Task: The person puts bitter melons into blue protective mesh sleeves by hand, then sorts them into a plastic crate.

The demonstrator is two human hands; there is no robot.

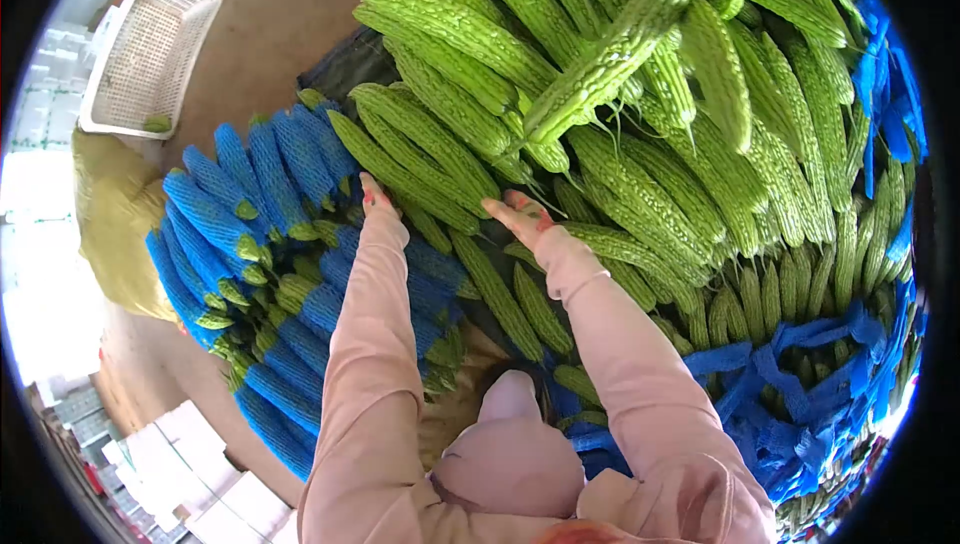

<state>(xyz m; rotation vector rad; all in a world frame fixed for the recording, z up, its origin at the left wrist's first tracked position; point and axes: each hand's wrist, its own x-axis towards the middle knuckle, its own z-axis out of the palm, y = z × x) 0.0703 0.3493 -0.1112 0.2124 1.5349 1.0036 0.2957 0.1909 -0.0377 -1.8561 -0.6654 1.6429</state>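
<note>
Several long green bitter melons (425, 159) lie side by side between my two hands, slanting across the front of the pile. My left hand (376, 198) presses against their left side, its fingers partly hidden by the melons. At their lower right ends my right hand (524, 214) touches them, with some fingers stretched along the tips and red marks on the skin. Together the hands clasp this group from both sides. Just below, single bitter melons (495, 294) lie loose between my forearms.
A large heap of bitter melons (640, 184) rises ahead and right. Melons in blue net sleeves (290, 159) are stacked left. Blue netting strips (770, 374) hang at right. Beyond stand a white plastic crate (150, 54), a yellowish sack (115, 224) and white boxes (185, 464).
</note>
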